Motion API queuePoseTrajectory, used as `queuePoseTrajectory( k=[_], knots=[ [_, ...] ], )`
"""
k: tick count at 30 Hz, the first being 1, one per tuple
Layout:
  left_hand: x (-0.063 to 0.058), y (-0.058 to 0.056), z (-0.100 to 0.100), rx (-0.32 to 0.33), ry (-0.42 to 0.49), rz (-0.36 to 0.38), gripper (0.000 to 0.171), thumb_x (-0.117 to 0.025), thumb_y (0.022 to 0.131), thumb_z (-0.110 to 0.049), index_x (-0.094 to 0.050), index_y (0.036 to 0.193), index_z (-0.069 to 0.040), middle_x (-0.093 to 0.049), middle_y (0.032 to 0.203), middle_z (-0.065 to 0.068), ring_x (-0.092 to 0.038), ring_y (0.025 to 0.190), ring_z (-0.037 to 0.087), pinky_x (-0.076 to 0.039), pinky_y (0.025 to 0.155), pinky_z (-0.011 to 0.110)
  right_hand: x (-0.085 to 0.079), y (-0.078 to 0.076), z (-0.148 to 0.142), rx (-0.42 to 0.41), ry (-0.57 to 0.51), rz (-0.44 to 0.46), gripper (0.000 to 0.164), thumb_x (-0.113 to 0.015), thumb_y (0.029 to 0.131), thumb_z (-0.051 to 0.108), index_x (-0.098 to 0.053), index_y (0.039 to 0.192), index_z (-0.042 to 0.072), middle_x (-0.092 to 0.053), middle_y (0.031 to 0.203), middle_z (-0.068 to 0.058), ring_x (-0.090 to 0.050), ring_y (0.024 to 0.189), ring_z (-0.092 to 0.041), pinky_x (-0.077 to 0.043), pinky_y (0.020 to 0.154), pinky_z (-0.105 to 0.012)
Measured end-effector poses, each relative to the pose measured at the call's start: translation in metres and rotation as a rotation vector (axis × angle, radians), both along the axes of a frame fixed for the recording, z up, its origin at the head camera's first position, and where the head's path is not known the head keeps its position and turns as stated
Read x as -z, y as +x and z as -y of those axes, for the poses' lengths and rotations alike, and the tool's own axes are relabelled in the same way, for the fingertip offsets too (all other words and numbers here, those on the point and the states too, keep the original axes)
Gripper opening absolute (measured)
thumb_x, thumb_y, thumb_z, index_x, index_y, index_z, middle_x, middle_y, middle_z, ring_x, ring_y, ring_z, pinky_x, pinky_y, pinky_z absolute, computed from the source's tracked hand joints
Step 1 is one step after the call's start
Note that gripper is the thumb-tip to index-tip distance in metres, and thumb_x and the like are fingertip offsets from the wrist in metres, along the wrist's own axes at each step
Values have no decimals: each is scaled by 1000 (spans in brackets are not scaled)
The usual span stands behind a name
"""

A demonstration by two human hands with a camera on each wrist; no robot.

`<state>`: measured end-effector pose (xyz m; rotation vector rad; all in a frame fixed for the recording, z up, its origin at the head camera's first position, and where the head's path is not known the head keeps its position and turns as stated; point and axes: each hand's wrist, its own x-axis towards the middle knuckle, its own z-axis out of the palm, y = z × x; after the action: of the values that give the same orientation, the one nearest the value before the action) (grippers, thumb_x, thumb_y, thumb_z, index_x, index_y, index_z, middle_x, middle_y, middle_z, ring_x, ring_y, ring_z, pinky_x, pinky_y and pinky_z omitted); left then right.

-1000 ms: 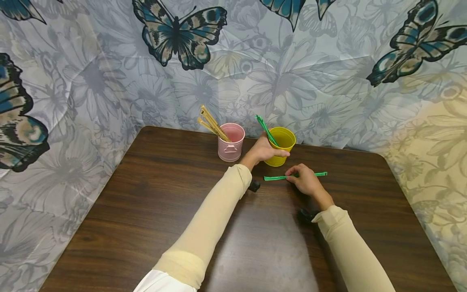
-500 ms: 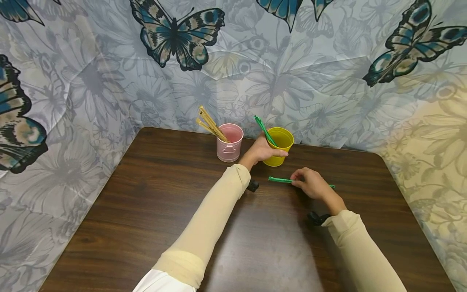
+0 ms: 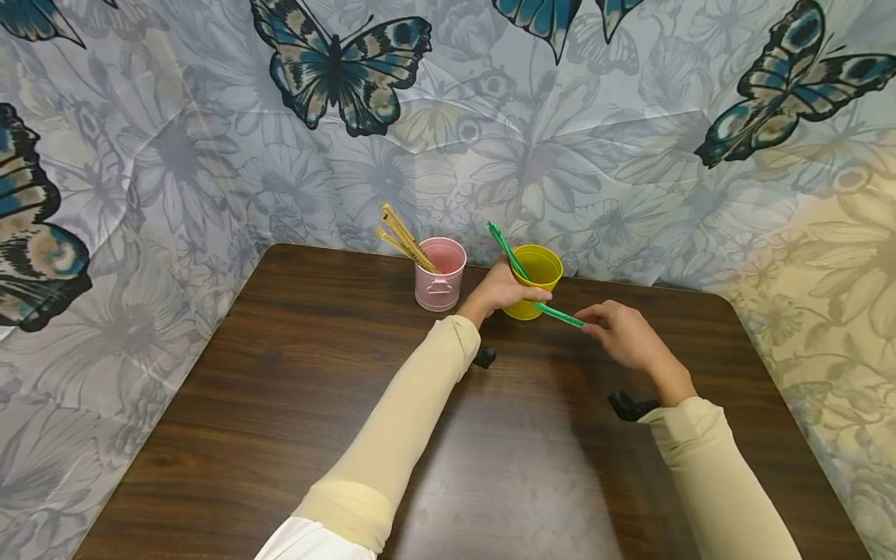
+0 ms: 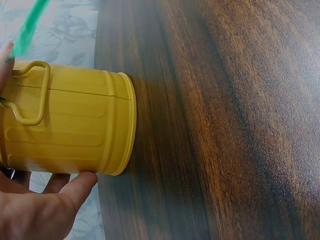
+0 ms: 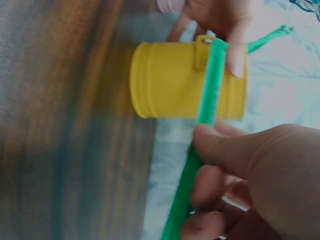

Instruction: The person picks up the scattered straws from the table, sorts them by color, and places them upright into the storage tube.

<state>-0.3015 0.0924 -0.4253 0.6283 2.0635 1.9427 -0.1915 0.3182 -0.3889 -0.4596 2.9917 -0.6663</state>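
Note:
My left hand [image 3: 504, 289] grips the small yellow bucket [image 4: 75, 120], which stands upright near the table's back edge. Its thumb lies across the front, and the other fingers are around the side. Several green stick-shaped packets [image 3: 505, 246] lean out of the bucket's left side. Between the thumb and fingers of my right hand [image 3: 630, 336] is a thin green stick-shaped packet [image 3: 560, 314], raised off the table and tilted. Its far end overlaps the bucket's front in the head view. The right wrist view shows that packet [image 5: 212, 85] passing in front of the bucket's handle.
To the left stands a pink bucket [image 3: 438, 293] with several yellowish sticks [image 3: 404, 236] leaning out of it. Both buckets are on a dark wooden table [image 3: 280, 404]. Behind it hangs a butterfly-patterned cloth [image 3: 448, 155].
My right hand has lifted the green stick-shaped packet off the table, shifting right and tilting its far end up toward the yellow bucket. The left hand stays on the bucket.

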Motion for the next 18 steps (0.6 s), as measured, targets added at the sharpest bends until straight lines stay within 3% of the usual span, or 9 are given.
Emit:
queuePoseTrajectory(
  k=[2,10,18],
  knots=[
    [0,0,0,1,-5,-1,69,-87,79,-5,-52,139,0,-62,134,22,-59,126,37,-49,102,33,-6,2,-4,-12,16,-7,22,-66,98,7,-71,119,3,-68,105,-17,-66,98,-35,-55,81,-51],
    [-2,-1,0,-5,-5,-4,69,-87,78,-5,-54,138,0,-64,133,23,-60,126,38,-49,99,27,-32,4,-9,48,-63,-24,19,-64,101,13,-68,118,5,-66,107,-16,-66,74,-18,-54,61,-27],
    [2,-3,-2,-9,-15,10,72,-88,78,-6,-52,139,-1,-63,134,21,-60,126,36,-50,104,32,-60,2,11,48,-160,-260,16,-68,98,10,-68,113,4,-66,91,-11,-55,56,-3,-46,51,-21]
  ],
)
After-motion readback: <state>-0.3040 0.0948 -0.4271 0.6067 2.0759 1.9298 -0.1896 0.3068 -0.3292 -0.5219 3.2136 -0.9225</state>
